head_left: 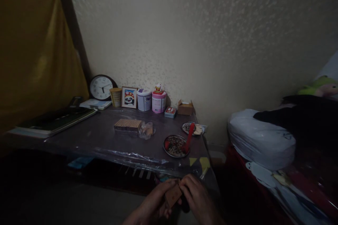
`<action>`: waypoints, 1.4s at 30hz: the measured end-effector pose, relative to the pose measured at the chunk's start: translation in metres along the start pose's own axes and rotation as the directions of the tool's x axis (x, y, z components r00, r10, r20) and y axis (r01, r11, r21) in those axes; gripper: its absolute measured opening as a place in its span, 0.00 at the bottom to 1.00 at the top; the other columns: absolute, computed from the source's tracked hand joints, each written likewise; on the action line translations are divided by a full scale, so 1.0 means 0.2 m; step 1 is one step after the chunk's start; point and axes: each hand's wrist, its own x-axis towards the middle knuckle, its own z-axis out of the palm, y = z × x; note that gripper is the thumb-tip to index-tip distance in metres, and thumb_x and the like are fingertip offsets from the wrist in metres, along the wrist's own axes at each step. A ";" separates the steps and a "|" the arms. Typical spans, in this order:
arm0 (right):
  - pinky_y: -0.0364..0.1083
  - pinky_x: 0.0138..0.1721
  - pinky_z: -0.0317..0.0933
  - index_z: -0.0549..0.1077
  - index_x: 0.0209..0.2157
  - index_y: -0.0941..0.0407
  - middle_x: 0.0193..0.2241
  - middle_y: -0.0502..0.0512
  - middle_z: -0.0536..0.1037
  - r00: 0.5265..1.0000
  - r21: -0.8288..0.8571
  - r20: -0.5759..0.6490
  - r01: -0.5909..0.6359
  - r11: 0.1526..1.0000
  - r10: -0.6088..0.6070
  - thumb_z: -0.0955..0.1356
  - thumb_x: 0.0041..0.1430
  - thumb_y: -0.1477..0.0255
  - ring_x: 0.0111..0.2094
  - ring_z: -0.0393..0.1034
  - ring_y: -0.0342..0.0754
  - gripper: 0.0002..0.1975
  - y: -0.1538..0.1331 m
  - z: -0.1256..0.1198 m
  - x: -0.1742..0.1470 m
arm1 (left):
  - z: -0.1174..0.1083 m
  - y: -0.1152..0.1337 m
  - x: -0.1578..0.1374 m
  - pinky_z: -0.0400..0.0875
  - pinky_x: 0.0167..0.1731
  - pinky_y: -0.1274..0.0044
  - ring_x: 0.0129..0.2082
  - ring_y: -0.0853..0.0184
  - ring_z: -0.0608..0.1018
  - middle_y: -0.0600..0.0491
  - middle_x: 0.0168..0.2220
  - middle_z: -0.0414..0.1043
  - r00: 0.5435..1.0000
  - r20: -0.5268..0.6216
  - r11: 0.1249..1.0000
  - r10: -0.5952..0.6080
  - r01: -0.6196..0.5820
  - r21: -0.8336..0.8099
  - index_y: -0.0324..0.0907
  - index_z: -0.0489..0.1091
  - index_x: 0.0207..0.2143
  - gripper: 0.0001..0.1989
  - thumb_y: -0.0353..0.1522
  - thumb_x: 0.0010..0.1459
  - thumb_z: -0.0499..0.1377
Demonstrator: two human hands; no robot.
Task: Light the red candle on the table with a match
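Both of my hands meet at the bottom of the view, below the table's front edge. My left hand (155, 198) and my right hand (196, 197) together grip a small flat brown piece (173, 195), like a thin wooden or cardboard slab, tilted between the fingers. A dark object under my right hand is too dim to make out. The nearest thing on the table is a round metal plate (175, 146) with dark bits and a red stick lying across it.
The plastic-covered table (105, 137) holds a stack of brown pieces (127, 124), a clear bag (146, 129), a second plate (191, 128), a clock (101, 87), tins, a panda picture, small boxes and books (52, 121). A bed with a white bundle (261, 139) stands on the right.
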 end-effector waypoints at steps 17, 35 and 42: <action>0.45 0.39 0.64 0.67 0.31 0.55 0.33 0.53 0.73 0.996 -0.119 0.084 0.008 0.993 0.002 0.60 0.62 0.78 0.36 0.70 0.47 0.08 -0.04 -0.02 0.01 | -0.05 -0.06 0.03 0.64 0.31 0.79 0.31 0.67 0.73 0.54 0.31 0.73 0.962 0.036 0.951 0.271 -0.273 0.144 0.41 0.71 0.39 0.23 0.42 0.41 0.66; 0.43 0.33 0.64 0.66 0.27 0.54 0.28 0.52 0.73 0.997 -0.084 -0.069 0.015 0.996 -0.021 0.59 0.56 0.79 0.31 0.70 0.46 0.09 0.02 0.00 0.01 | -0.10 -0.06 0.08 0.64 0.44 0.70 0.42 0.58 0.73 0.49 0.41 0.74 0.923 0.022 0.888 0.385 -0.377 0.262 0.41 0.67 0.45 0.22 0.39 0.47 0.60; 0.41 0.38 0.65 0.73 0.37 0.51 0.34 0.51 0.76 0.982 0.260 -0.175 -0.019 0.965 0.067 0.61 0.60 0.69 0.36 0.73 0.45 0.10 0.04 -0.06 0.02 | -0.10 -0.03 0.07 0.66 0.39 0.73 0.39 0.60 0.74 0.50 0.38 0.74 0.906 -0.054 0.898 0.419 -0.405 0.173 0.42 0.67 0.44 0.22 0.39 0.45 0.60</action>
